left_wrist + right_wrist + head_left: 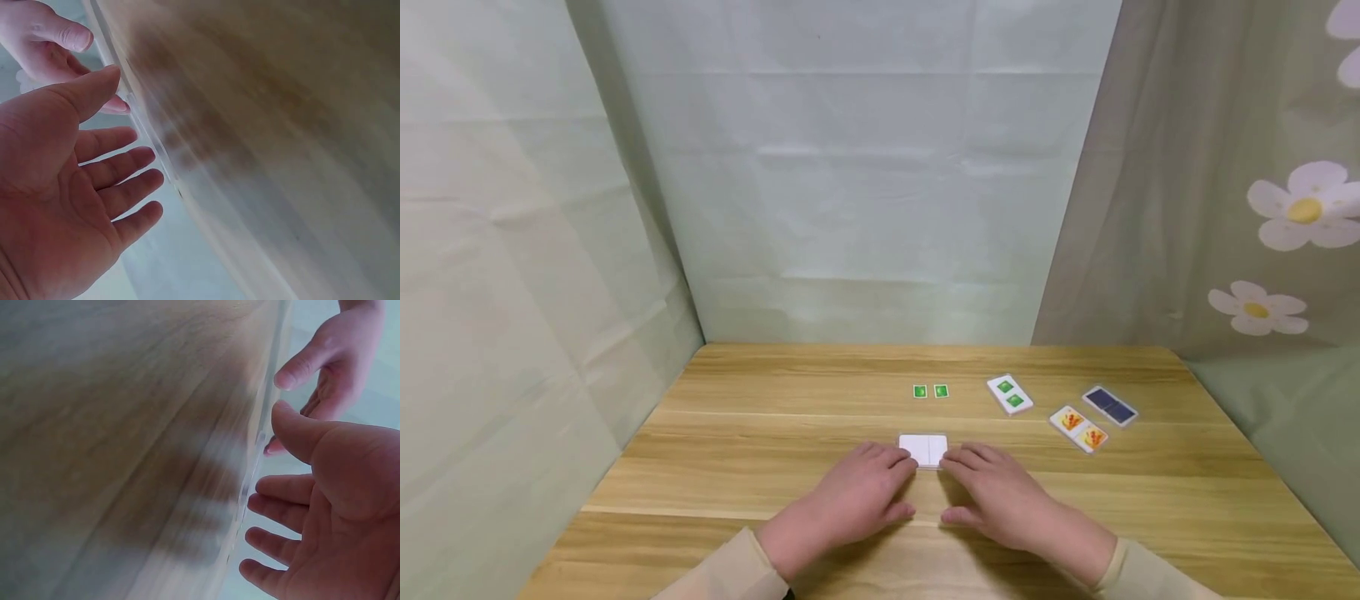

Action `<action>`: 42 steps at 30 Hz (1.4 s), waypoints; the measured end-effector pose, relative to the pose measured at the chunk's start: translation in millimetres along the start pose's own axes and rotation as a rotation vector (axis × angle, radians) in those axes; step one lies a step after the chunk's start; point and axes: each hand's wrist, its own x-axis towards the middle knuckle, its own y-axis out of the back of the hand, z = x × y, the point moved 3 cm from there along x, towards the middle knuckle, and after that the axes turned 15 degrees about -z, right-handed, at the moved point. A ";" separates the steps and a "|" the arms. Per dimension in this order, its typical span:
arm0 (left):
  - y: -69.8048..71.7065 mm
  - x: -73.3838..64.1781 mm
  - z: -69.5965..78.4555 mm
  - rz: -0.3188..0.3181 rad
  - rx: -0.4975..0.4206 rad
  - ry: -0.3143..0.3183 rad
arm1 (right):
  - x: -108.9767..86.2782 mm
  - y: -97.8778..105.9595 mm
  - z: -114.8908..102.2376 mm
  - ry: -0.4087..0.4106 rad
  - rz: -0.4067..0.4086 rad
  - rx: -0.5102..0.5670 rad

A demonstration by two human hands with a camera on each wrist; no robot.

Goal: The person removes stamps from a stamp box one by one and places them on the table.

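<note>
A clear-edged card [923, 448] with two blank white squares lies flat on the wooden table, near its middle. At its left end my left hand [867, 490] rests with the fingertips touching or almost touching the edge. My right hand [997, 497] mirrors it at the right end. Both palms face down, thumbs apart from the card. In the left wrist view the left hand's fingers [128, 187] are relaxed and slightly spread; the right wrist view shows the right hand's fingers [275, 544] likewise. Neither hand grips anything.
Two small green picture tiles [931, 391] lie beyond the white card. To the right are a card with two green pictures [1010, 394], a card with two orange food pictures [1078, 428] and a card with dark blue squares [1110, 406]. Fabric curtains [865, 183] enclose the table.
</note>
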 end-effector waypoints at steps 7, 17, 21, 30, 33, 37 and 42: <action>-1.7 -2.1 -3.9 0.013 -0.003 0.009 | 6.1 -2.0 -0.1 0.007 0.000 -0.003; -6.6 -0.1 -25.6 0.027 -0.039 0.052 | 37.7 2.5 -3.2 0.015 -0.013 -0.057; -6.2 0.8 -36.3 0.021 -0.072 0.074 | 53.6 4.6 -3.9 0.032 -0.013 -0.054; -1.8 7.3 -61.5 -0.013 -0.113 0.147 | 88.8 11.9 -4.7 0.042 -0.021 -0.087; -1.6 13.1 -71.2 -0.021 -0.116 0.164 | 99.9 13.8 -3.7 0.037 -0.026 -0.104; -3.0 23.2 -84.8 -0.025 -0.123 0.184 | 113.6 15.2 1.0 0.033 -0.030 -0.115; -3.5 34.7 -99.6 -0.036 -0.155 0.224 | 129.6 18.7 6.6 0.019 -0.029 -0.101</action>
